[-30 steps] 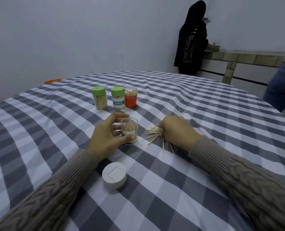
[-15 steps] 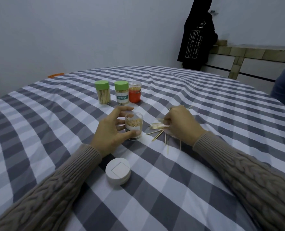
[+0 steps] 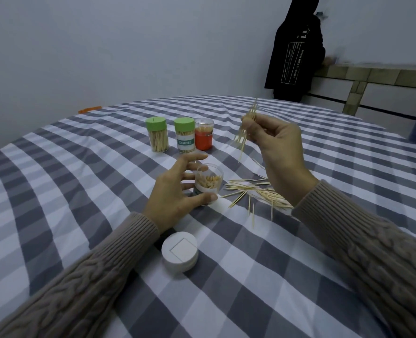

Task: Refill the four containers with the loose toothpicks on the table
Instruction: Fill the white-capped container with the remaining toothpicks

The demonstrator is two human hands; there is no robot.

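1. Since a second ago the right hand [image 3: 279, 145] has left the cloth and risen, carrying a small bundle of toothpicks [image 3: 246, 129] up and to the right of the open clear container [image 3: 208, 182], which serves as the landmark for everything below.

2. Handling, as a judgement: toothpicks are very light, stiff and thin, so they slip sideways out of a loose pinch and fan apart (the bundle is already splayed at both ends). Pinching near the middle and squaring the tips before lowering looks like the safest way in.

3. Right hand: raised on a bent wrist, fingers curled with thumb and fingertips clamped on the bundle, which hangs steeply, its lower ends pointing down toward the cloth.

4. Left hand [image 3: 175, 191]: wrapped around the landmark container from its left side, thumb across the near wall, fingers curved behind, steadying it upright. It already holds a layer of toothpicks.

5. Loose toothpicks [image 3: 253, 191] lie scattered on the checked tablecloth [image 3: 80, 179] just right of the container and a little nearer the camera, partly under the right forearm.

6. Beyond the container stand three others in a row: two green-lidded jars [image 3: 156, 135] [image 3: 184, 135] and an orange-labelled one [image 3: 204, 137], all showing toothpicks.

7. A white lid [image 3: 180, 251] rests on the cloth nearer than the container, beside the left wrist (probably its cap).

8. A person in black [image 3: 296, 57] stands far beyond, at a ledge.
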